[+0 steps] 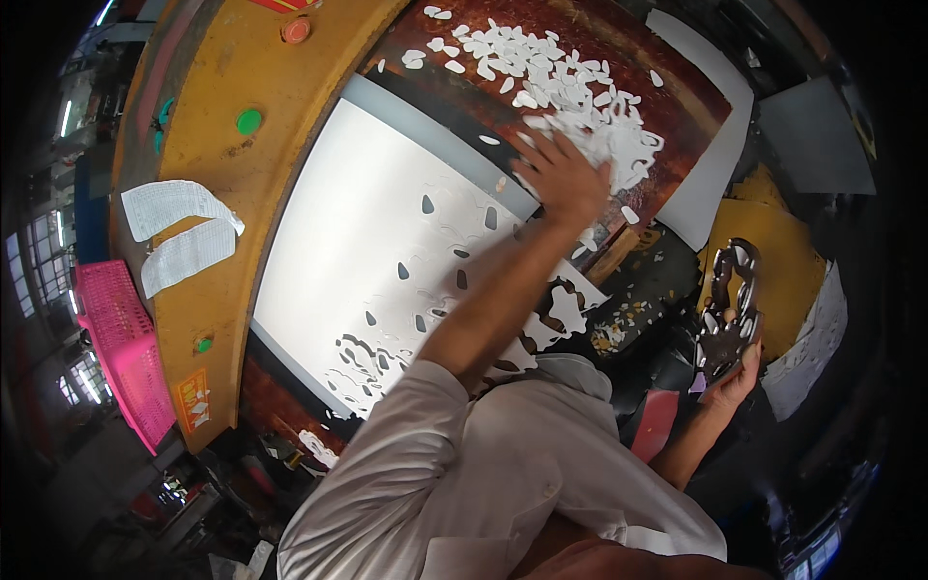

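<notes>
My left hand (565,179) is stretched across the work surface, fingers spread, at the near edge of a heap of small white cut pieces (527,58). White curved pieces (628,145) lie just beyond its fingertips, slightly blurred. Off to the right, my right hand (739,377) grips a dark cutting die (720,348) with looped outlines; white bits show in its openings. Under my left forearm lies a white sheet (329,213) with several drop-shaped holes and cut outlines. Its lower right edge is cut away in curves.
A yellow machine body (222,58) with green (249,122) and red (296,30) buttons borders the left side. Printed papers (184,227) hang on it, near a pink basket (126,348). Grey-white sheet material (710,164) lies beyond the reddish-brown board (677,97). Scraps (619,329) litter the dark area at right.
</notes>
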### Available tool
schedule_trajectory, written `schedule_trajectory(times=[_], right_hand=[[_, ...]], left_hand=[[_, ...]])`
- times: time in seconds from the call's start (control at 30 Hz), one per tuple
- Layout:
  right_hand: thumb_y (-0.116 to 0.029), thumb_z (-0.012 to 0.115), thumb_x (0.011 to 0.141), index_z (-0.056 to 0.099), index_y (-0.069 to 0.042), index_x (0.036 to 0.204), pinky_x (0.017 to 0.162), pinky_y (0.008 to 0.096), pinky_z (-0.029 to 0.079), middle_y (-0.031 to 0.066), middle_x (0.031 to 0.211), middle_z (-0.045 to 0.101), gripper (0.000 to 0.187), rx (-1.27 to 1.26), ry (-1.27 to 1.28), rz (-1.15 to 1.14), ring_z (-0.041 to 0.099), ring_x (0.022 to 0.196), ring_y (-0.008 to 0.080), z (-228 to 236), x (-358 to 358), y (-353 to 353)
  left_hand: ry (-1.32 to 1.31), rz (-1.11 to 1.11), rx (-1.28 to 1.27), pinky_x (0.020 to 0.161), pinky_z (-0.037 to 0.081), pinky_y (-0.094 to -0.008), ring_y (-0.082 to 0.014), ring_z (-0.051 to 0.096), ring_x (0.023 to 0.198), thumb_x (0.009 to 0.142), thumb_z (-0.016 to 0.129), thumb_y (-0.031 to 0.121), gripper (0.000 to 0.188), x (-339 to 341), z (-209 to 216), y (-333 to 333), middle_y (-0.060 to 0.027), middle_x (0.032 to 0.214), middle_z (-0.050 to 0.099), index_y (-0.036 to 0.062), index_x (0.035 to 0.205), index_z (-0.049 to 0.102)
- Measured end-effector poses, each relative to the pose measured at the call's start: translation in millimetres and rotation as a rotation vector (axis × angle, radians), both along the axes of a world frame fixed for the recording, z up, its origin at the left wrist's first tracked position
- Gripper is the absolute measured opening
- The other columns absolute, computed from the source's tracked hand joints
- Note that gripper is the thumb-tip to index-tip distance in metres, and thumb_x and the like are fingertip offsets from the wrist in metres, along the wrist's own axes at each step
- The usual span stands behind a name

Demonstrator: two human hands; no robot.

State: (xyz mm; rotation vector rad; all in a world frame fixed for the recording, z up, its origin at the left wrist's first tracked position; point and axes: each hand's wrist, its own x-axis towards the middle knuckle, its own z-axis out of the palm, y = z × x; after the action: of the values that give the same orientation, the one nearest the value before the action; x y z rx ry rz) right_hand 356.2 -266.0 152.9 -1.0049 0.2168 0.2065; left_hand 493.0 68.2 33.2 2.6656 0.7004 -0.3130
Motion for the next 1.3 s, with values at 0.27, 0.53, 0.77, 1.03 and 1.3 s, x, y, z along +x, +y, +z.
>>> schedule_trajectory(times=[0.27,0.53,0.77,1.03,1.3], right_hand=[[-0.041,0.069,0.1,0.047,-0.003,0.156,0.111,0.053,0.054,0.0199,0.135,0.068,0.071,0.112,-0.082,0.051,0.058,0.135,0.0506,-18.1,15.2,6.5],[-0.04,0.074,0.096,0.042,0.004,0.156,0.103,0.0452,0.059,0.0177,0.129,0.069,0.082,-0.017,0.045,0.03,0.069,0.121,0.0373,-10.1,-7.2,19.7],[-0.044,0.07,0.099,0.048,0.0,0.154,0.11,0.051,0.054,0.017,0.131,0.069,0.074,-0.062,-0.005,0.046,0.064,0.129,0.0432,-6.0,24.5,46.0],[-0.048,0.074,0.094,0.045,0.0,0.157,0.108,0.0526,0.055,0.0166,0.121,0.073,0.084,-0.084,-0.048,0.006,0.07,0.117,0.0397,1.1,7.0,58.3],[-0.05,0.075,0.093,0.05,-0.001,0.152,0.103,0.0476,0.058,0.012,0.119,0.073,0.08,-0.214,0.104,0.015,0.069,0.119,0.0432,4.5,1.7,75.2]], left_hand=[[-0.382,-0.229,-0.086,0.111,0.044,-0.0571,-0.0475,0.053,0.133,0.096,0.071,0.049,0.074,43.7,24.6,47.2,-0.0341,0.147,0.052,-0.0006,0.149,0.06],[-0.116,0.292,0.333,0.128,0.012,-0.0629,-0.0494,0.022,0.16,0.1,0.048,0.073,0.096,129.7,-27.1,258.6,-0.0308,0.168,0.035,0.0031,0.165,0.038],[-0.579,-0.192,-0.323,0.129,0.014,-0.0667,-0.0527,0.026,0.157,0.097,0.067,0.054,0.089,91.1,-2.5,32.3,-0.0356,0.164,0.037,-0.0079,0.158,0.043],[-0.306,-0.033,0.24,0.126,0.026,-0.0593,-0.0412,0.037,0.156,0.1,0.048,0.074,0.093,208.6,-50.3,269.3,-0.0281,0.164,0.043,0.0071,0.165,0.041],[-0.615,-0.458,-0.229,0.112,0.042,-0.0542,-0.0414,0.058,0.129,0.095,0.07,0.045,0.058,196.6,-36.6,142.4,-0.0212,0.131,0.066,0.0014,0.132,0.063]])
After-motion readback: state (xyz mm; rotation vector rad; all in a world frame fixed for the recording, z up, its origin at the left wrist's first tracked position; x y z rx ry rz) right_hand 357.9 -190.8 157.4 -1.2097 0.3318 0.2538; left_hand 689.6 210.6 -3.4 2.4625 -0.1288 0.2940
